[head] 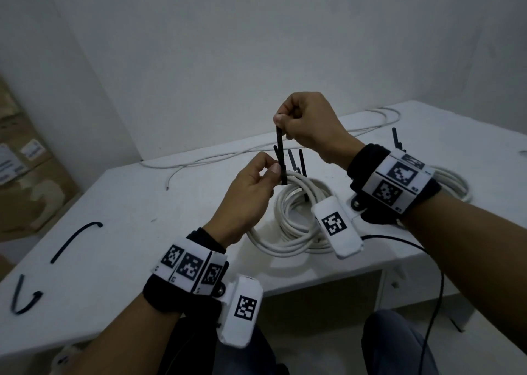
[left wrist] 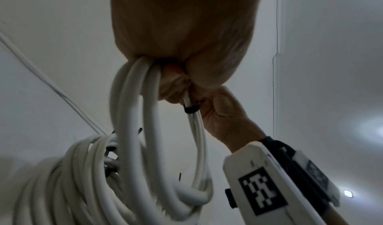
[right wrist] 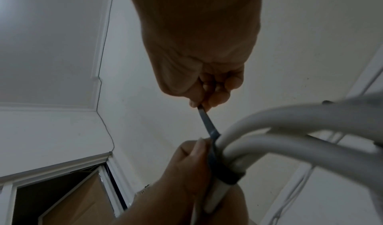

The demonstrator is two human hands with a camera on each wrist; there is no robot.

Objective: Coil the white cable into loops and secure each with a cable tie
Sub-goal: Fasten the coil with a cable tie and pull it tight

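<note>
A white cable coil (head: 293,226) hangs from my left hand (head: 274,169), lifted over the white table (head: 119,203). A black cable tie (head: 281,158) is looped round the bundle. My left thumb and fingers pinch the tie's head and the cable strands beside it. My right hand (head: 281,121), just above, pinches the tie's tail, which runs straight up. In the right wrist view the tie's band (right wrist: 230,176) wraps the strands and the tail (right wrist: 207,123) runs taut to my right fingertips. In the left wrist view the tie (left wrist: 191,109) sits round the cable (left wrist: 132,113).
Two more black tie tails (head: 298,161) stick up from the coil. Spare black ties (head: 74,240) lie on the table at left. A second tied coil (head: 453,183) rests at right. Loose white cable (head: 228,155) trails across the far side. Cardboard boxes (head: 22,161) stand far left.
</note>
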